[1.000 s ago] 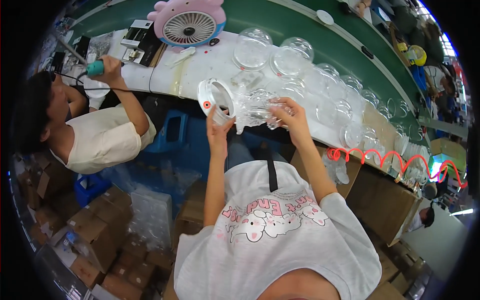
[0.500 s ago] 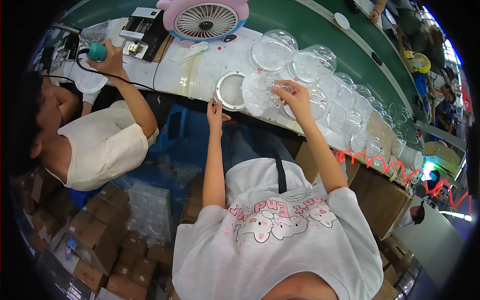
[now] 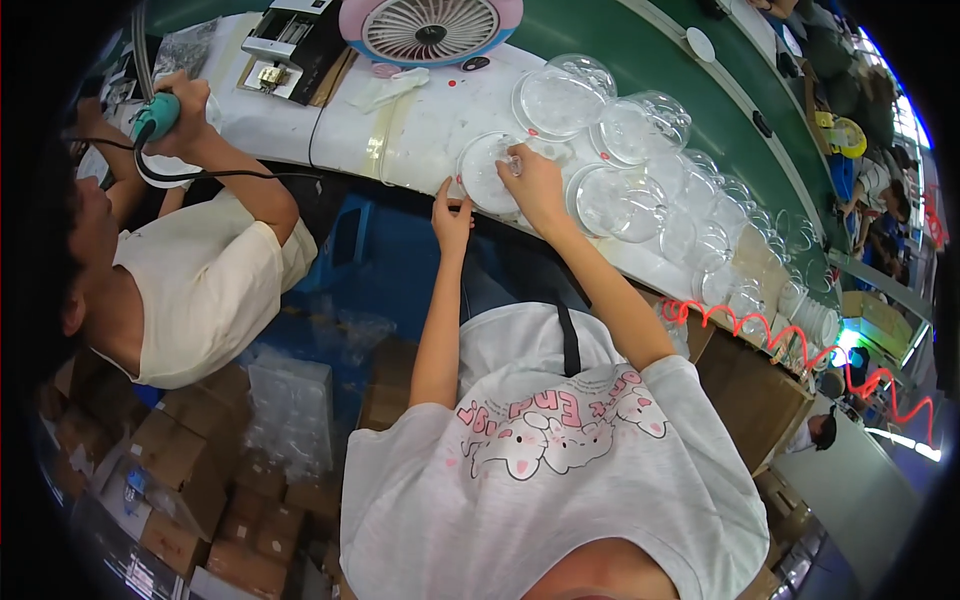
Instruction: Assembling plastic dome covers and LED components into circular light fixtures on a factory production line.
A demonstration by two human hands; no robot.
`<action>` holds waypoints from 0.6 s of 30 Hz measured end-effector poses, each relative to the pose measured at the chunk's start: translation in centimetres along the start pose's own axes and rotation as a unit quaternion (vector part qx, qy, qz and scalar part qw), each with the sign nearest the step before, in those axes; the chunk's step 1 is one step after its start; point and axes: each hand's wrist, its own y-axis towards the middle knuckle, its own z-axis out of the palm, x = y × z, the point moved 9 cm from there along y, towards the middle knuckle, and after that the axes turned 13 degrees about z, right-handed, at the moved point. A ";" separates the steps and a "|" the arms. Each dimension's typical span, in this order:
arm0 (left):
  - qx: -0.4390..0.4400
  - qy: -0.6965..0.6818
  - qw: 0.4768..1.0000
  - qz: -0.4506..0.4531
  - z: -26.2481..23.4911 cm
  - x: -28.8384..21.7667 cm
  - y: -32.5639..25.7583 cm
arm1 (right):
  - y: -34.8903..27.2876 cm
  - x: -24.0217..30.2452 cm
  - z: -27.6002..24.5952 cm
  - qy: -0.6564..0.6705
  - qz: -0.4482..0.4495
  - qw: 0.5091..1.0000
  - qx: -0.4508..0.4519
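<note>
Mid-frame I count 2 hands of my own, left hand [image 3: 453, 222] and right hand [image 3: 538, 187], 1 round white piece [image 3: 484, 178] and 1 clear piece [image 3: 515, 166]; top centre, 1 pink fan [image 3: 430, 36]; upper left, 1 teal tool [image 3: 157, 116]; upper right, overlapping domes [image 3: 568, 100] I cannot count.

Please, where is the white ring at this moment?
In the head view, the white ring lies above centre, at the near edge of the white table, between the left hand and the right hand, left of the clear domes.
</note>
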 end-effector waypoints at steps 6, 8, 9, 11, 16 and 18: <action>0.016 -0.033 0.999 0.004 0.6 -0.6 0.1 | -0.6 1.0 0.2 -0.039 -0.028 0.999 -0.019; 0.019 -0.066 0.997 -0.032 1.1 -0.1 -0.1 | -0.5 0.9 0.3 -0.052 -0.034 0.998 -0.020; 0.019 -0.066 0.997 -0.037 1.0 0.1 -0.2 | -0.5 0.6 0.3 -0.038 -0.021 0.999 -0.018; 0.016 -0.061 0.998 -0.002 0.9 -0.1 0.1 | -0.5 0.4 0.5 -0.026 -0.006 1.000 -0.013; 0.019 -0.084 0.996 0.002 1.0 0.4 0.2 | -0.6 1.1 2.0 -0.083 -0.023 0.996 -0.021; 0.025 -0.092 0.995 0.002 1.1 0.4 0.2 | -0.5 1.2 2.3 -0.078 -0.034 0.996 -0.026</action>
